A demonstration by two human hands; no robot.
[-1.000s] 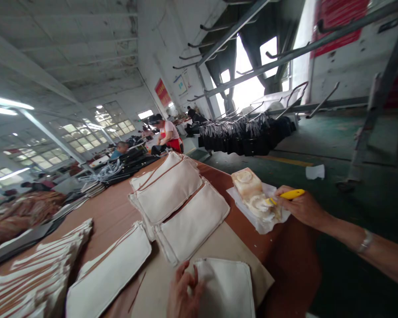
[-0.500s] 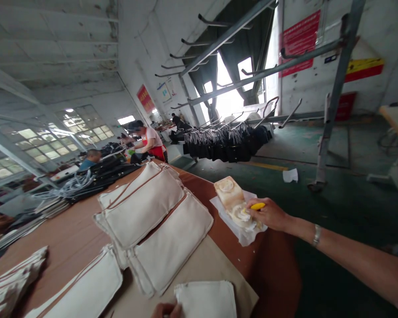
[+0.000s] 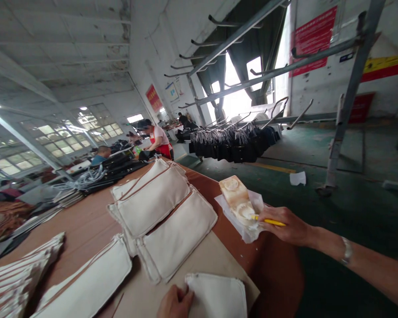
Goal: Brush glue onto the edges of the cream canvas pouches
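My right hand [image 3: 285, 224] is closed round a yellow-handled brush [image 3: 272, 221], its tip in the whitish paste of a small container [image 3: 235, 191]. That container rests on a white sheet [image 3: 254, 234] at the table's right edge. At the bottom, my left hand [image 3: 175, 302] pinches the left corner of a cream fabric piece [image 3: 219, 297] lying on a beige board [image 3: 215, 260]. Further cream padded pieces [image 3: 181, 234] lie in overlapping stacks to the left of the container.
The brown table [image 3: 86, 229] also bears a striped stack of pieces [image 3: 23, 269] at the left. Beyond it stand a metal rack [image 3: 346, 106] and hanging black items [image 3: 235, 143]. A person in a red apron [image 3: 161, 143] works farther back.
My right hand has shifted slightly right, and the brush handle now points more to the right. More of my left hand shows at the fabric corner. The view has shifted a little.
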